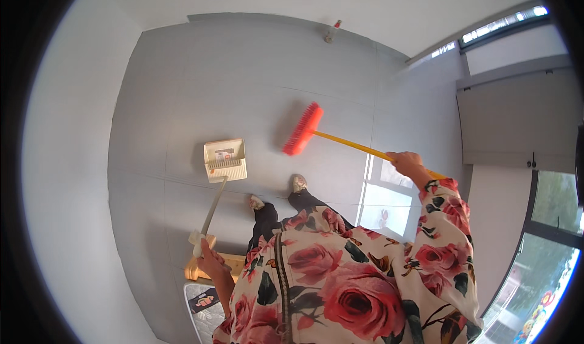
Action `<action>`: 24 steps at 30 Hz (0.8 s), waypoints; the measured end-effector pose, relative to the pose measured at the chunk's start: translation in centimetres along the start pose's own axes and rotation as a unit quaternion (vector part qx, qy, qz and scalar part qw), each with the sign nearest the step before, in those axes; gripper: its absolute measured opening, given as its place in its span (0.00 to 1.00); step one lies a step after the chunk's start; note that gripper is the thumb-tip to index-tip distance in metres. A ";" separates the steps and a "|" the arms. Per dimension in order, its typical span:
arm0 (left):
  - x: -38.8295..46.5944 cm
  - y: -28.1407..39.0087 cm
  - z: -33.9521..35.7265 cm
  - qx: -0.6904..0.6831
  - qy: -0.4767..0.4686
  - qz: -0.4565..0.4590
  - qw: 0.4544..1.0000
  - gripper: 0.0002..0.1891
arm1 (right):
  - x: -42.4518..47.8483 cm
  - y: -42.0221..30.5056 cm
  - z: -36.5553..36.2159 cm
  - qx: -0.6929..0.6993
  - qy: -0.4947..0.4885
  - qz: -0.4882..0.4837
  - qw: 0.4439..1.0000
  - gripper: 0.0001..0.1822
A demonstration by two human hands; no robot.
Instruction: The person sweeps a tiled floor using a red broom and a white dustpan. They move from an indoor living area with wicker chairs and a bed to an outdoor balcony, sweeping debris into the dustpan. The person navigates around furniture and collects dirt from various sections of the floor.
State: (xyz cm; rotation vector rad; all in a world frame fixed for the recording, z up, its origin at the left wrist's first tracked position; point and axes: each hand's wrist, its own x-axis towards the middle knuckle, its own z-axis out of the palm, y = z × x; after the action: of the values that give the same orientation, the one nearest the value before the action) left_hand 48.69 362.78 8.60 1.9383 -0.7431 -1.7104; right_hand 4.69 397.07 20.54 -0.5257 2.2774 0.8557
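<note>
My right hand grips the yellow handle of a broom. Its red bristled head appears tilted on its side and slightly blurred, over the grey floor in front of my feet; whether it touches the floor I cannot tell. In my left hand is the top end of the long pale handle of a dustpan. The cream pan has a row of ridges, a printed label and a small orange mark inside. It is at floor level, left of the broom head, with a gap between them.
A glass bottle with a red top stands by the far wall. At lower left are a wooden bed frame and a grey patterned mattress. Grey cabinets and windows line the right side. Sunlight falls on the floor.
</note>
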 end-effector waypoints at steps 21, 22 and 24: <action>-1.2 2.6 2.5 0.104 -0.031 0.005 0.994 0.15 | -0.7 -1.4 10.7 0.165 -0.021 0.084 0.982 0.23; -1.0 2.9 2.6 0.117 -0.040 0.001 0.992 0.15 | -1.4 -1.0 10.8 0.168 -0.021 0.092 0.981 0.23; -0.5 3.5 2.9 0.135 -0.049 0.017 0.989 0.14 | -0.8 -1.2 11.2 0.204 -0.037 0.091 0.974 0.22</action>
State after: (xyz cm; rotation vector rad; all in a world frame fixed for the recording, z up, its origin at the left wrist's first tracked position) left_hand 45.42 360.54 10.84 2.0130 -1.0878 -1.7720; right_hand 10.64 404.07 14.04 -0.0995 2.3688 0.4560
